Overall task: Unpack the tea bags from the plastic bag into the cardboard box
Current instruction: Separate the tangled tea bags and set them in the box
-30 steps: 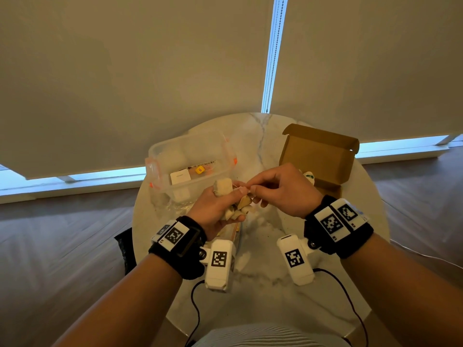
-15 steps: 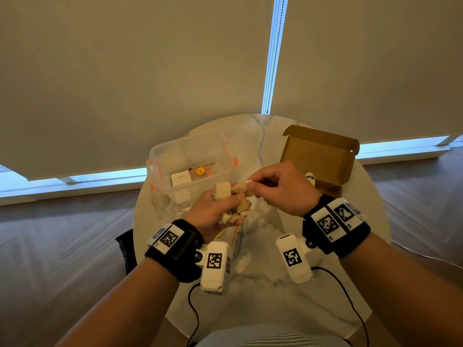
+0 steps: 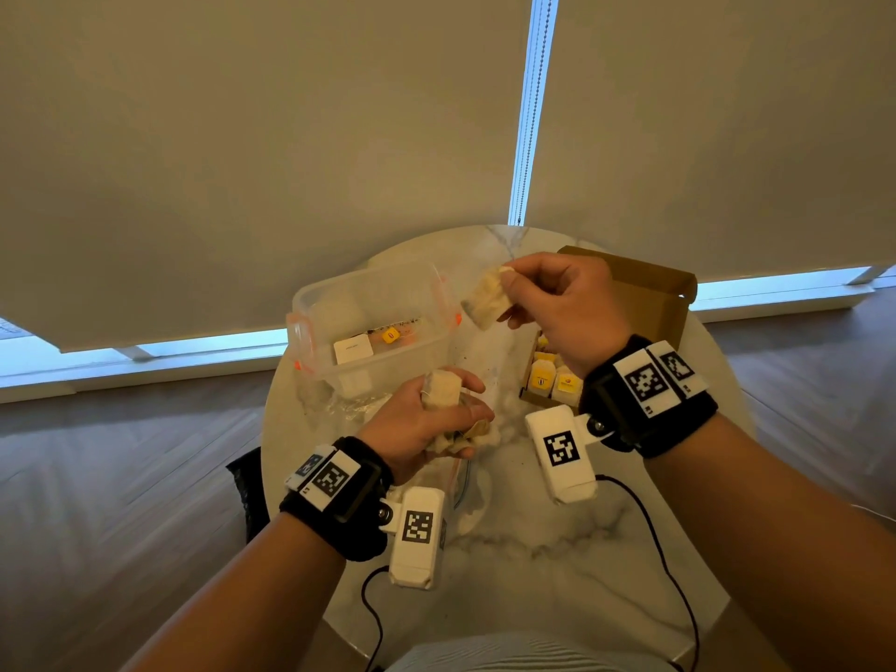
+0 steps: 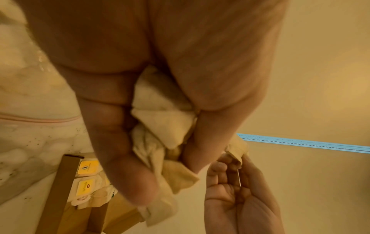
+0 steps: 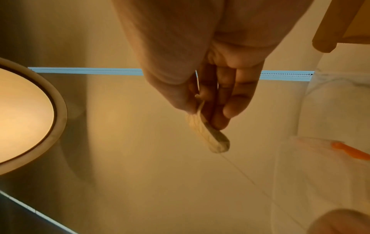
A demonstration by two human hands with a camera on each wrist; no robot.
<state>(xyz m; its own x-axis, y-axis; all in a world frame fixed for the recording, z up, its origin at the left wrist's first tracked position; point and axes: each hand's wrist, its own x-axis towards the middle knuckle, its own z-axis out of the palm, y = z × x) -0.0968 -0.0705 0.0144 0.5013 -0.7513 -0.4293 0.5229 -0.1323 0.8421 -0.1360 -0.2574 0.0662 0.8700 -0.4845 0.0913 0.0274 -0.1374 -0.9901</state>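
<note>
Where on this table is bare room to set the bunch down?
Bare marble table lies near the person, beneath both wrists. Crowded farther back: clear tub, crumpled plastic bag, cardboard box.

Beige tea bags (image 3: 441, 389), brown cardboard box (image 3: 649, 303), yellow tags (image 3: 542, 380), white grey-veined marble table (image 3: 509, 535), orange-clipped clear tub (image 3: 339, 308)

— Was the way into the box (image 3: 645, 303) free?
— Partly. Its mouth lay open, but tea bags (image 3: 552, 378) filled the near end, and the upright lid walled off the far side.
— And on the left?
— The tub (image 3: 368, 327) stood there, with bare counter (image 3: 514, 521) between tub and box.
— Anything in that gap?
— The right hand (image 3: 557, 308) hung above it; the left hand (image 3: 426, 419) sat lower, near the tub.
</note>
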